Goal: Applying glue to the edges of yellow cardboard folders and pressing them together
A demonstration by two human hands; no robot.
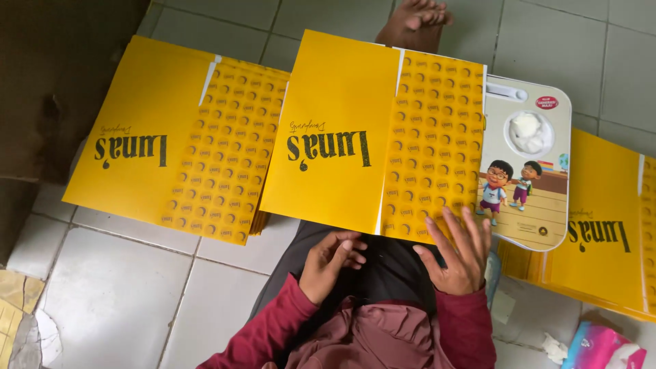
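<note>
Flat yellow printed sheet (pixel 355 130), dotted pattern on its right part, lying across a small lap table (pixel 540 205), near edge over the lap

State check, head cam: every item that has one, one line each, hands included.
Middle yellow sheet: flat, unfolded, on lap tray.
Left stack of yellow sheets: flat on floor tiles.
Right stack of yellow sheets: flat, partly under tray.
Lap tray: mostly covered by the sheet.
Right hand: open, fingers on sheet edge.
Left hand: curled, empty.

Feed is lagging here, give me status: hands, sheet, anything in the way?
Right hand flat on yellow sheet's near edge. Left hand curled, empty, just under it. Lap tray below sheet; yellow stacks either side.
</note>
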